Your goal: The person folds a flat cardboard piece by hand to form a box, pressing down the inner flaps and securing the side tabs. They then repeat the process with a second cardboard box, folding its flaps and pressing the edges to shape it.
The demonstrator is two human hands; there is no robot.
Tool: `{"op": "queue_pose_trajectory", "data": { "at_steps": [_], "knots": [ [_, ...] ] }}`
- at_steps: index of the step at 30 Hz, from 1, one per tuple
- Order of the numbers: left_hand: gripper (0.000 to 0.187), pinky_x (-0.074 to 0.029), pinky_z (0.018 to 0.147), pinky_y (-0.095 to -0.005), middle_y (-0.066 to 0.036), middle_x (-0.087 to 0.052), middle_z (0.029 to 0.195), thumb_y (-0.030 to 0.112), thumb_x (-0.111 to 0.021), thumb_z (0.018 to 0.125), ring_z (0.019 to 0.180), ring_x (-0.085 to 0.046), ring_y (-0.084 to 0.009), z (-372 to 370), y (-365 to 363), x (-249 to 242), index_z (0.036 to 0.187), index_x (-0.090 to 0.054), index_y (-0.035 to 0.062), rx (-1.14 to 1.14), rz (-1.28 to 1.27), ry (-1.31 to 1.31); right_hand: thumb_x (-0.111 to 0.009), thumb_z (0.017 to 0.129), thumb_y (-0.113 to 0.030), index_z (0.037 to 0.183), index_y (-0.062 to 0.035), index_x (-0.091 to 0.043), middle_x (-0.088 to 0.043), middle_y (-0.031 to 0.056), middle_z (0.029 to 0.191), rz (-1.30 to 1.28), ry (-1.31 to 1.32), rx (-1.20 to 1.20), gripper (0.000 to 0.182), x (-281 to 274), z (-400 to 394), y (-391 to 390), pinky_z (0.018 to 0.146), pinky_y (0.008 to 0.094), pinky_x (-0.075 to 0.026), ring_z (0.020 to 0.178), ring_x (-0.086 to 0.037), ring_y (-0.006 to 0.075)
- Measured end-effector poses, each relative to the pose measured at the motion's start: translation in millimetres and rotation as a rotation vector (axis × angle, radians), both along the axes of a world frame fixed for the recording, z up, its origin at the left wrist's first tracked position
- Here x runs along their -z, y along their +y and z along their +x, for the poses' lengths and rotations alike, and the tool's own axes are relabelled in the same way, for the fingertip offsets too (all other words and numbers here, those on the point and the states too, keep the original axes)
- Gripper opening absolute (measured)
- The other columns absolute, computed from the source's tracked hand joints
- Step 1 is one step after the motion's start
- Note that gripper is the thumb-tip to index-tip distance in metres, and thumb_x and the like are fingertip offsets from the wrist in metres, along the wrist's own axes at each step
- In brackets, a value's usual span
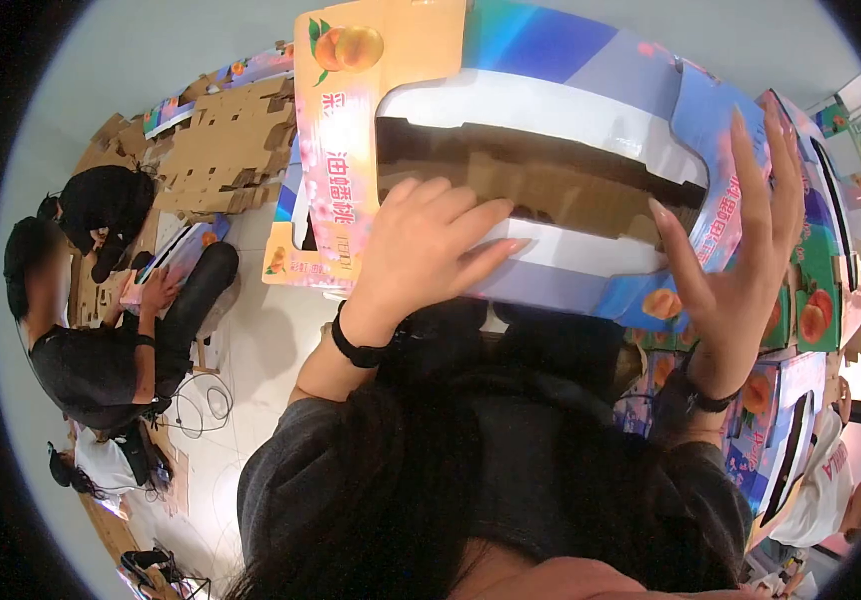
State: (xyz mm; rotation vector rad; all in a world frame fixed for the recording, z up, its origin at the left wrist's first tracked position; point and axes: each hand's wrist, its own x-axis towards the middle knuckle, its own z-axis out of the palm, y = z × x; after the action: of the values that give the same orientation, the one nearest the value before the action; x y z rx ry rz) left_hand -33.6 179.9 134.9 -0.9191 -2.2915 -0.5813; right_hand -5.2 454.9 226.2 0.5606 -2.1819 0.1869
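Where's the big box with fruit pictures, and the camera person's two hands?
Big box (pixel 551 106): head view, white band above its opening.
Left hand (pixel 409 248): head view, its back.
Right hand (pixel 746 258): head view, its back.

I am reading pink 油蟠桃 characters (pixel 339 190) on the orange panel (pixel 366 120) of the carton (pixel 551 95), while red letters (pixel 831 468) on a white shirt (pixel 813 505) at the right are showing partly, apparently ending in LA.
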Motion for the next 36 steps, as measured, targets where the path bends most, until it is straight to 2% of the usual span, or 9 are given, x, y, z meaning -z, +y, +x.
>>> {"op": "queue_pose_trajectory", "data": {
  "at_steps": [5, 11, 13, 17, 18, 21, 25, 31, 36],
  "knots": [
    [0.033, -0.037, 0.063, -0.0356, 0.000, -0.054, 0.072, 0.037, -0.078, 0.080, 0.068, -0.052, -0.0213, 11, -1, 5, 0.104, -0.076, 0.0146, -0.001, -0.003, 0.037, -0.091, 0.062, -0.027, 0.149, -0.0193, -0.053, -0.041, 0.0161, 0.157, 0.119, -0.014, 0.161, 0.095, -8, -14, -4, 0.117, 0.0551, -0.029, 0.144, -0.038, 0.0396],
    [0.040, -0.042, 0.070, -0.0334, 0.000, -0.064, 0.081, 0.035, -0.081, 0.077, 0.075, -0.060, -0.0199, 20, -9, 11, 0.111, -0.075, 0.0138, 0.036, 0.069, 0.027, -0.082, 0.053, -0.011, 0.147, -0.0228, -0.055, -0.050, 0.0121, 0.146, 0.201, -0.049, 0.225, 0.099, -7, -15, 4, 0.117, 0.0530, -0.028, 0.137, -0.043, 0.0374],
    [0.038, -0.044, 0.074, -0.0352, -0.001, -0.067, 0.084, 0.033, -0.081, 0.076, 0.079, -0.063, -0.0211, 16, -10, 5, 0.109, -0.074, 0.0134, 0.152, 0.144, 0.069, -0.079, 0.049, -0.009, 0.144, -0.0275, -0.059, -0.054, 0.0077, 0.140, 0.173, -0.044, 0.205, 0.098, -6, -13, 5, 0.114, 0.0508, -0.030, 0.129, -0.048, 0.0358],
    [0.036, -0.048, 0.081, -0.0375, -0.004, -0.072, 0.099, 0.028, -0.081, 0.077, 0.092, -0.067, -0.0257, 30, -19, -2, 0.107, -0.073, 0.0100, 0.506, 0.570, 0.155, -0.078, 0.051, -0.008, 0.140, -0.0280, -0.063, -0.056, 0.0099, 0.132, 0.137, -0.175, 0.141, 0.093, 19, -11, 8, 0.108, 0.0468, -0.033, 0.124, -0.049, 0.0353],
    [0.032, -0.049, 0.080, -0.0376, -0.007, -0.072, 0.099, 0.024, -0.077, 0.079, 0.089, -0.066, -0.0273, 30, -20, -3, 0.105, -0.071, 0.0066, 0.741, 0.721, 0.015, -0.079, 0.051, -0.009, 0.140, -0.0276, -0.063, -0.055, 0.0102, 0.131, 0.123, -0.244, 0.110, 0.092, 36, -14, 6, 0.108, 0.0466, -0.032, 0.123, -0.049, 0.0352],
    [0.029, -0.049, 0.080, -0.0364, -0.010, -0.070, 0.094, 0.022, -0.073, 0.084, 0.086, -0.066, -0.0250, 34, -17, 1, 0.105, -0.068, 0.0041, 0.828, 0.970, -0.393, -0.079, 0.055, -0.014, 0.140, -0.0258, -0.063, -0.054, 0.0111, 0.130, 0.061, -0.343, 0.041, 0.087, 58, -16, 7, 0.108, 0.0467, -0.031, 0.123, -0.048, 0.0351],
    [0.035, -0.047, 0.087, -0.0337, -0.009, -0.063, 0.098, 0.017, -0.068, 0.090, 0.093, -0.063, -0.0196, 39, -13, -10, 0.120, -0.058, 0.0019, 0.565, 1.150, -0.954, -0.076, 0.060, -0.019, 0.143, -0.0205, -0.059, -0.054, 0.0121, 0.130, 0.020, -0.350, 0.032, 0.085, 66, -18, 6, 0.109, 0.0462, -0.029, 0.123, -0.046, 0.0347],
    [0.025, -0.046, 0.083, -0.0279, -0.004, -0.061, 0.102, 0.009, -0.059, 0.098, 0.094, -0.061, -0.0136, 25, -13, -6, 0.122, -0.056, 0.0049, 0.565, 1.088, -1.132, -0.075, 0.060, -0.025, 0.147, -0.0129, -0.052, -0.053, 0.0152, 0.129, 0.048, -0.333, 0.106, 0.091, 63, -22, 1, 0.108, 0.0483, -0.033, 0.121, -0.049, 0.0358],
    [0.023, -0.046, 0.081, -0.0278, -0.004, -0.061, 0.100, 0.010, -0.061, 0.097, 0.091, -0.062, -0.0139, 26, -12, -8, 0.119, -0.056, 0.0050, 0.518, 1.093, -1.105, -0.076, 0.059, -0.027, 0.145, -0.0150, -0.055, -0.056, 0.0147, 0.124, -0.001, -0.391, 0.093, 0.090, 66, -25, 7, 0.106, 0.0485, -0.034, 0.117, -0.053, 0.0348]
  ]
}}
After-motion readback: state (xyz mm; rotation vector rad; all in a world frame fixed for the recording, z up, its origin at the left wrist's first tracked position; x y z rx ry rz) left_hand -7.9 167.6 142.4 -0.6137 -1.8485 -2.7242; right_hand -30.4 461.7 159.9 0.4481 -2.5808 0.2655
